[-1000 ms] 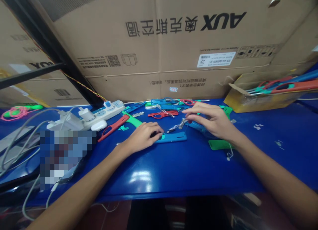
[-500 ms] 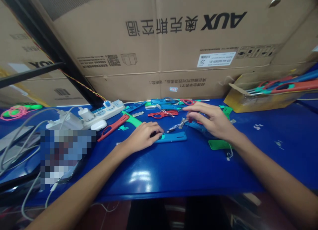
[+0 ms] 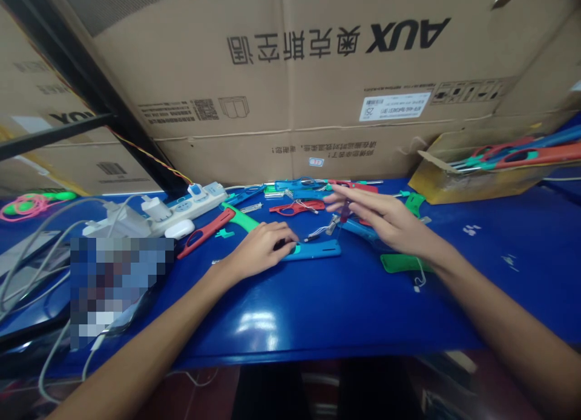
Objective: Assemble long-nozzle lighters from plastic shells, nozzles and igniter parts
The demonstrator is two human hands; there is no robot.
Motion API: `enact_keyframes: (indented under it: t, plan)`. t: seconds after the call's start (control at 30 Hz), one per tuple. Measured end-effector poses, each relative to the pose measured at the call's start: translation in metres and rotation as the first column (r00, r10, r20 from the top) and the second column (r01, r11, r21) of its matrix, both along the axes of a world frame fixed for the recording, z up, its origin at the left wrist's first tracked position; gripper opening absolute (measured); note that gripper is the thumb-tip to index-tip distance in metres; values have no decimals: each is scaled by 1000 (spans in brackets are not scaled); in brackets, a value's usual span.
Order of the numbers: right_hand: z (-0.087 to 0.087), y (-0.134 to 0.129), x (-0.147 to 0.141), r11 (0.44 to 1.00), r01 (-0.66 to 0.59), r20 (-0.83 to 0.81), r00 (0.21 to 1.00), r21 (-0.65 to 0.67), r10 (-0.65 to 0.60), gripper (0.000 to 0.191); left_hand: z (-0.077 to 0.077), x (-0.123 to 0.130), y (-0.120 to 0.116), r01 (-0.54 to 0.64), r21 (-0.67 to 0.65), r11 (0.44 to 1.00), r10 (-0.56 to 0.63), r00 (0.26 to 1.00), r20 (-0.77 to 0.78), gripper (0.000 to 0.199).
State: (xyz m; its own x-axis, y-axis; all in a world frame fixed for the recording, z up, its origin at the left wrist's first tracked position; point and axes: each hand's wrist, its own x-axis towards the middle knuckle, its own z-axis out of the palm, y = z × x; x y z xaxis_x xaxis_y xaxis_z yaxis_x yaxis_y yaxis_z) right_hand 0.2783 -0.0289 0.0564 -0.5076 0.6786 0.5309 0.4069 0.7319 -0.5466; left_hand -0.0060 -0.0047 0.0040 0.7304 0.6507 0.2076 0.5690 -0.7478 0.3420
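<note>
A blue lighter-shaped casing (image 3: 318,250) with a small green part lies on the blue table, and my left hand (image 3: 263,248) is closed round its left end. Above the casing's right end, my right hand (image 3: 379,217) holds a small screwdriver with a dark red handle (image 3: 345,210) between thumb and fingers. The thin shaft points down toward the casing; whether its tip touches is too small to tell. White wires and a small metal part (image 3: 332,226) lie just behind the casing. A blue piece (image 3: 363,231) is partly hidden under my right hand.
A red casing (image 3: 206,231) and a white power strip (image 3: 195,205) are at the left, near a pixelated dark device (image 3: 157,287). A green casing (image 3: 402,263) lies at the right. An open carton (image 3: 481,184) of casings stands at the back right, before large cardboard (image 3: 181,57).
The fingers of my right hand have straightened and spread a little around the screwdriver handle. My left hand and the blue casing have stayed in place.
</note>
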Motion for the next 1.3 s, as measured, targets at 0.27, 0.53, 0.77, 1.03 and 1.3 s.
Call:
enact_keyframes:
  t: [0.27,0.53,0.77,1.03,1.3]
  plan:
    - [3,0,1,993,93,-16,996,66,-92,29,0,0,0,2,-5,1000,-2,1000,0,18]
    - [0,3,3,997,81,-45,996,15,-80,28,0,0,0,-1,-9,1000,1,1000,1,21]
    - [2,1,2,998,8,-40,999,-62,-11,35,0,0,0,-7,3,1000,7,1000,-6,19]
    - [3,3,5,996,84,-16,996,34,-83,29,1,1,0,2,1,1000,-2,1000,-5,19]
    - [3,4,7,991,115,21,993,69,-116,24,0,0,-1,6,-1,1000,-6,1000,-4,20]
